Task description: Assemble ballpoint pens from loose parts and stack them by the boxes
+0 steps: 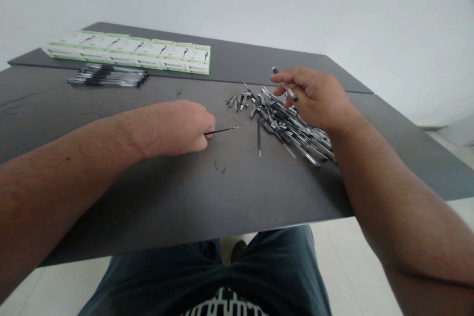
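My left hand point(188, 127) is closed around a thin dark pen refill point(224, 130), whose metal tip points right, over the middle of the grey table. Over on the right, my right hand point(311, 94) pinches a clear pen barrel point(286, 85) with dark ends between thumb and fingers. Under and beside that hand spreads a heap of loose pen parts point(281, 123), clear and black, lying in many directions. Several short pen caps point(239, 101) lie at the heap's left edge. One dark refill point(259, 138) rests apart at its front.
White and green boxes point(148, 54) with pen pictures stand in a row at the back left of the table point(177, 207). In front of them lies a bundle of pens point(109, 75). A white wall point(237, 5) rises behind.
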Demonstrator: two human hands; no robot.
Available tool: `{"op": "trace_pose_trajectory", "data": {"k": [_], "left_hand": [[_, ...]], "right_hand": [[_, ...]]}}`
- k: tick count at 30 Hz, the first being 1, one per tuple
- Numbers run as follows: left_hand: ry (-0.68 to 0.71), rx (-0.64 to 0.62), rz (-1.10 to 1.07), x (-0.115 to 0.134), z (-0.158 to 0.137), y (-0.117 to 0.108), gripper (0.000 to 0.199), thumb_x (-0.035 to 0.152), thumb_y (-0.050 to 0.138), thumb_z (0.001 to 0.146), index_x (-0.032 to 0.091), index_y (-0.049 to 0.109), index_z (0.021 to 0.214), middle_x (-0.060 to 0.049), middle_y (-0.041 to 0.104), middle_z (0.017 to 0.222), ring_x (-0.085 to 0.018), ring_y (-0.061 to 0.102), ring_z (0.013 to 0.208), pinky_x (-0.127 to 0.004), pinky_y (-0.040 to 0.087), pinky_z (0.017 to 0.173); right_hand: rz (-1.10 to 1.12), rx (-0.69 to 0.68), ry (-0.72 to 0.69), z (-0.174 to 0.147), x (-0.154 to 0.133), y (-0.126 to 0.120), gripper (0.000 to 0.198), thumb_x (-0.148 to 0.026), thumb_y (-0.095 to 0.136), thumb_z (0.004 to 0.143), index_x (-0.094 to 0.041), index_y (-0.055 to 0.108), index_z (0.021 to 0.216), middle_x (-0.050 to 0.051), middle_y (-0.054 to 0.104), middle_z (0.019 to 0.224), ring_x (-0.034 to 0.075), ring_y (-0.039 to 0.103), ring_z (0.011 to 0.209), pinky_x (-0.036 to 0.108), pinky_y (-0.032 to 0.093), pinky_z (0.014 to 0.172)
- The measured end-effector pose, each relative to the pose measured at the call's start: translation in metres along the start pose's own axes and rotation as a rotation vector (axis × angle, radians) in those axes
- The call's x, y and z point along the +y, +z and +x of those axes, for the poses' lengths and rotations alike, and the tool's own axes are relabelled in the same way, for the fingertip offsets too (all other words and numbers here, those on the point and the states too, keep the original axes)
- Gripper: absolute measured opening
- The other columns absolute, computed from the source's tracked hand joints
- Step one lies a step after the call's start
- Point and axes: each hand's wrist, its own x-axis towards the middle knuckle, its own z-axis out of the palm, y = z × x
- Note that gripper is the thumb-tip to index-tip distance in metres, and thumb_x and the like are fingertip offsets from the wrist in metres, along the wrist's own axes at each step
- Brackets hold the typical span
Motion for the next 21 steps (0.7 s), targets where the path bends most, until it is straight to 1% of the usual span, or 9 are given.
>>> {"op": "trace_pose_trajectory", "data": {"k": [3,5,9,11,14,16,18,20,21], "left_hand": [[0.01,-0.078,0.099,0.0,0.0,-0.002,0.016,0.026,0.064,0.081,0.025,0.079,0.082,-0.009,0.081,0.091,-0.03,0.074,0.088,-0.043,0.052,0.083],[0.025,-0.051,0.117,-0.003,0.001,-0.002,0.017,0.027,0.062,0.084,0.024,0.079,0.082,-0.008,0.08,0.09,-0.029,0.073,0.085,-0.042,0.051,0.081],[0.066,0.067,0.149,-0.011,0.003,0.003,0.027,0.033,0.056,0.095,0.022,0.08,0.087,-0.009,0.081,0.09,-0.027,0.073,0.086,-0.039,0.052,0.084],[0.07,0.126,0.14,-0.014,0.005,0.007,0.035,0.038,0.051,0.101,0.021,0.081,0.092,-0.01,0.082,0.094,-0.028,0.074,0.089,-0.039,0.053,0.087],[0.046,0.221,0.08,-0.016,0.007,0.009,0.042,0.044,0.047,0.105,0.021,0.082,0.101,-0.011,0.082,0.096,-0.03,0.077,0.095,-0.041,0.056,0.092],[0.022,0.297,0.018,-0.015,0.007,0.008,0.043,0.046,0.048,0.104,0.021,0.083,0.105,-0.011,0.082,0.097,-0.031,0.078,0.099,-0.041,0.057,0.095],[-0.001,0.364,-0.046,-0.013,0.006,0.007,0.041,0.047,0.051,0.104,0.022,0.083,0.103,-0.011,0.082,0.096,-0.031,0.078,0.098,-0.042,0.058,0.094],[-0.028,0.416,-0.117,-0.011,0.004,0.006,0.036,0.046,0.055,0.103,0.023,0.082,0.099,-0.01,0.082,0.092,-0.03,0.078,0.093,-0.042,0.057,0.089],[-0.041,0.441,-0.164,-0.01,0.004,0.006,0.032,0.045,0.058,0.102,0.023,0.081,0.099,-0.009,0.082,0.09,-0.029,0.077,0.09,-0.041,0.056,0.086]], "right_hand": [[-0.021,-0.007,-0.018,0.0,0.002,-0.001,0.031,-0.033,0.068,0.11,-0.031,0.088,0.133,0.007,0.089,0.116,0.025,0.078,0.079,0.05,0.069,0.086],[-0.02,-0.02,-0.058,0.0,0.005,-0.001,0.033,-0.031,0.067,0.109,-0.029,0.088,0.135,0.008,0.089,0.115,0.025,0.078,0.077,0.05,0.069,0.085],[0.018,-0.046,-0.201,-0.002,0.01,-0.002,0.035,-0.034,0.063,0.11,-0.026,0.088,0.133,0.006,0.09,0.113,0.022,0.077,0.076,0.043,0.066,0.081],[0.048,-0.071,-0.22,-0.003,0.009,-0.002,0.034,-0.036,0.061,0.112,-0.025,0.088,0.128,0.005,0.089,0.11,0.022,0.077,0.078,0.04,0.064,0.077],[0.031,-0.103,-0.207,-0.004,0.008,0.001,0.024,-0.039,0.066,0.111,-0.026,0.085,0.116,0.004,0.087,0.101,0.021,0.077,0.074,0.038,0.06,0.072],[-0.011,-0.139,-0.187,-0.002,0.008,0.003,0.014,-0.035,0.07,0.108,-0.027,0.082,0.11,0.002,0.086,0.096,0.021,0.077,0.072,0.038,0.058,0.07],[-0.032,-0.188,-0.159,-0.001,0.009,0.006,0.009,-0.029,0.07,0.104,-0.028,0.078,0.109,0.001,0.085,0.094,0.021,0.077,0.07,0.037,0.057,0.068],[-0.006,-0.23,-0.131,0.0,0.01,0.009,0.017,-0.024,0.068,0.101,-0.029,0.073,0.117,0.0,0.085,0.093,0.021,0.077,0.069,0.036,0.057,0.067],[0.02,-0.243,-0.12,-0.001,0.01,0.01,0.024,-0.023,0.068,0.101,-0.029,0.071,0.124,0.0,0.085,0.094,0.021,0.077,0.07,0.036,0.057,0.067]]}}
